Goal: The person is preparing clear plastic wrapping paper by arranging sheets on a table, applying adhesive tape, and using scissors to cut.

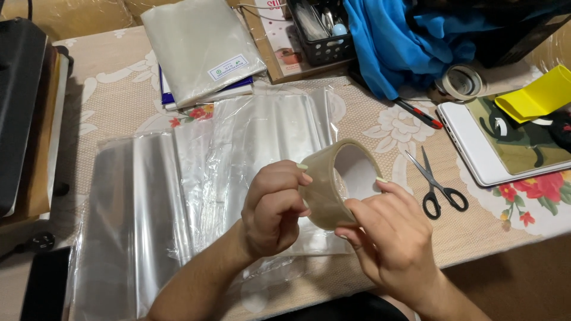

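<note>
below, head view: both hands meet over the middle of a table [119, 65] covered with a beige floral cloth. the left hand [273, 205] is curled shut, fingers pinching the near-left rim of a roll of clear packing tape [333, 181]. the right hand [389, 235] grips the roll from the right, thumb and fingers wrapped about its outer band, one fingertip hooked over the far rim.

the roll is held above the table, just over the near edge of the spread clear plastic bags [178, 196]. it stands on edge; its open core faces up and to the right, so the axis of the hole runs from lower left to upper right, tilted toward the far side.

surroundings: the plastic bags lie flat beneath and left of the hands. a stack of packaged clear bags [202, 47] rests at the far side on a blue-edged book. black scissors [437, 187] lie just right of the right hand, blades pointing away. a red and black pen [419, 113] lies beyond them. a white laptop [476, 148] sits at far right, bearing a yellow object [535, 95]. a second tape roll [461, 80] lies beside blue cloth [392, 41]. a black basket [318, 30] stands at the far edge. a dark machine [24, 113] fills the left edge. nothing lies between the hands and the roll.
</note>
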